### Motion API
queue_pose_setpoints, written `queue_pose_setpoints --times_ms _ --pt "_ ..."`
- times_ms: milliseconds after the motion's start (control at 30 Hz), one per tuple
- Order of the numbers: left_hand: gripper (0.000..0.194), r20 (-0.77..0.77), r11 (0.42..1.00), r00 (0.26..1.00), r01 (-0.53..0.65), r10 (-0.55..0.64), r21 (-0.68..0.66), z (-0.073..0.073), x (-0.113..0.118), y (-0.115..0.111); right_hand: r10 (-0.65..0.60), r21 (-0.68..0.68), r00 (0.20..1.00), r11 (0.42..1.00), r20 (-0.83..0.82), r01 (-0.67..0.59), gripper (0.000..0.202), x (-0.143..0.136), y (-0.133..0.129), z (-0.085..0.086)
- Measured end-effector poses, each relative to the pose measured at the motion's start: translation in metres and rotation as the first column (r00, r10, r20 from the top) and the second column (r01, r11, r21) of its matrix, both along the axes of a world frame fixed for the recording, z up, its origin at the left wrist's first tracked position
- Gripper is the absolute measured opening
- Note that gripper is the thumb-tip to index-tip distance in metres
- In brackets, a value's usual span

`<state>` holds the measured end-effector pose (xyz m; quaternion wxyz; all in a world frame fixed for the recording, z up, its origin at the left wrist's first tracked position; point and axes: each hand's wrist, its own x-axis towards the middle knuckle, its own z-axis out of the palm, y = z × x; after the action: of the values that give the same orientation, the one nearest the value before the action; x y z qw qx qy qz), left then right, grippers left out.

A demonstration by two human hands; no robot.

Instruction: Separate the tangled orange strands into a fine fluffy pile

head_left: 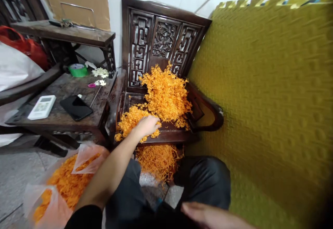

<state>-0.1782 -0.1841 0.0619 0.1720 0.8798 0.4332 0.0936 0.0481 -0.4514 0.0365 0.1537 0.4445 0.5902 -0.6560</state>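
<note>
My left hand (pixel 147 125) reaches forward onto a low pile of small orange flower-like pieces (pixel 131 118) at the left of a dark carved wooden chair's seat (pixel 169 134). Its fingers are curled down among the pieces, and whatever lies in them is hidden. A taller heap of orange flower-like pieces (pixel 166 92) leans against the chair back, just beyond that hand. Low over my lap at the bottom edge is my right hand (pixel 195 212), partly seen and blurred. Its fingertips do not show clearly, and I see nothing in it.
Below the seat is a bundle of thin orange strands (pixel 158 161). A plastic bag (pixel 58 201) of orange pieces sits at lower left. The side table (pixel 75 112) bears a phone (pixel 76 107), a white remote (pixel 42 107) and green tape (pixel 78 70). Yellow foam mats (pixel 270 83) stand along the right.
</note>
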Motion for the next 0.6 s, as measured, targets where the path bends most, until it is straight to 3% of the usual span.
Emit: queue_pose_setpoints --times_ms 67,100,133,167,200,233,300,367,433,533,600 --pt "0.029 0.003 1.000 1.000 -0.005 0.005 0.014 0.007 0.019 0.015 -0.169 0.186 0.985 0.969 0.025 0.162 0.058 0.019 0.062 0.024" --pt "0.030 0.010 0.999 1.000 -0.019 0.018 0.029 0.012 0.032 0.025 -0.223 0.341 0.975 0.917 0.007 0.207 0.049 0.030 0.101 0.040" --pt "0.031 0.020 0.998 0.999 -0.043 0.042 0.048 0.017 0.045 0.038 -0.251 0.607 0.968 0.771 0.014 0.191 0.042 0.042 0.143 0.057" --pt "0.034 0.036 0.994 0.996 -0.081 0.079 0.068 0.023 0.060 0.053 -0.298 0.816 0.952 0.566 0.066 0.121 0.037 0.053 0.188 0.073" --pt "0.038 0.055 0.987 0.990 -0.133 0.128 0.089 0.029 0.076 0.070 -0.394 0.930 0.910 0.367 0.129 0.026 0.033 0.063 0.233 0.088" --pt "0.042 0.076 0.975 0.980 -0.192 0.185 0.108 0.034 0.091 0.089 -0.486 0.967 0.866 0.256 0.121 0.008 0.034 0.073 0.277 0.100" --pt "0.055 0.120 0.938 0.946 -0.318 0.303 0.137 0.042 0.121 0.131 -0.595 0.990 0.798 0.139 0.093 -0.012 0.047 0.089 0.357 0.112" --pt "0.070 0.179 0.885 0.892 -0.442 0.416 0.147 0.044 0.146 0.174 -0.652 0.993 0.751 0.105 0.107 -0.051 0.057 0.101 0.422 0.110" --pt "0.087 0.225 0.845 0.845 -0.520 0.486 0.127 0.039 0.163 0.213 -0.673 0.987 0.722 0.134 0.158 -0.091 0.066 0.110 0.468 0.100" --pt "0.105 0.200 0.854 0.846 -0.515 0.494 0.070 0.024 0.175 0.258 -0.658 0.958 0.702 0.251 0.274 -0.139 0.054 0.123 0.510 0.087" --pt "0.105 0.146 0.878 0.873 -0.476 0.465 0.048 0.011 0.177 0.273 -0.644 0.941 0.693 0.294 0.324 -0.167 0.039 0.134 0.525 0.092"
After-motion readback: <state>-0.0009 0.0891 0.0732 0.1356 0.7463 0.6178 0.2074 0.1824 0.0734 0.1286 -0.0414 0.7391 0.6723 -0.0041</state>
